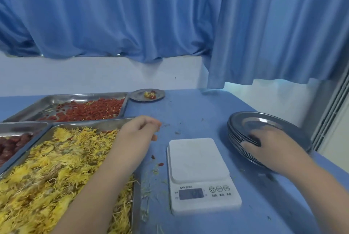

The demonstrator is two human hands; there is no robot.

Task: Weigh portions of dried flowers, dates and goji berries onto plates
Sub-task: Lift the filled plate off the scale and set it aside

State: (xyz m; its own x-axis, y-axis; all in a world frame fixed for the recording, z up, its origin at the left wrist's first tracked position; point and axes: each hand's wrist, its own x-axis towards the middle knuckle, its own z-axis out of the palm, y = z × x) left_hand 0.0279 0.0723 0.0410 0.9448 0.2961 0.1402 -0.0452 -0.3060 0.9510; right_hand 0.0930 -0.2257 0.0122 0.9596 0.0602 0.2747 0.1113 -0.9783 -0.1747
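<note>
Pleated blue curtains [170,16] hung right ahead of me, daylight glowing through them, over a pale white wall [94,75]; the blue table [198,110] stretched towards it.

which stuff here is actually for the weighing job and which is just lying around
For the job: scale, stack of plates, flower tray, goji berry tray, date tray, filled plate.
Just lying about: curtain, spilled berries and petals on the table.

Glossy, reflective metal on the stack of plates [255,122] and flower tray [90,123]. Matt white plastic on the kitchen scale [198,160]. Soft, pleated blue cloth of the curtain [132,16]. Smooth, matt blue table [188,112]. Dry, wispy dried flowers [56,167].
</note>
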